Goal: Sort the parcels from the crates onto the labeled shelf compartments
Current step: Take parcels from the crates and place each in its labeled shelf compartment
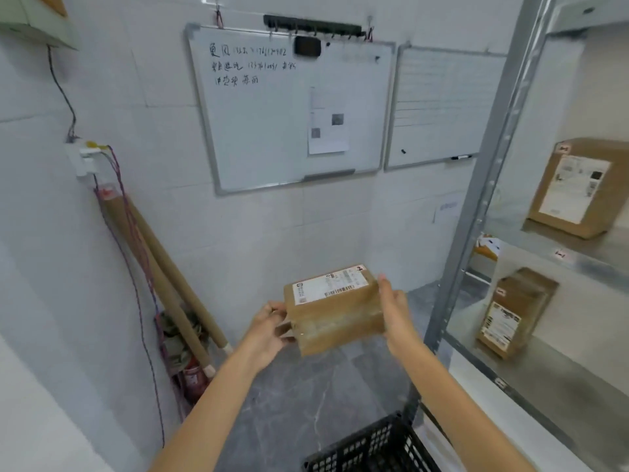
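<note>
Brown parcel (335,310) between both hands: left hand (269,330) curls round its end, right hand (396,310) presses flat-fingered; its label (330,284) is unreadable, the black crate (371,444) cut off.

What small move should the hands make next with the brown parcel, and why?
Probably carry it to the right, toward the metal shelf. The left hand grips the parcel at one end and the right hand presses the other, holding it in the air, clear of the black crate, label up. The shelf already bears an upper box and a lower box.
</note>
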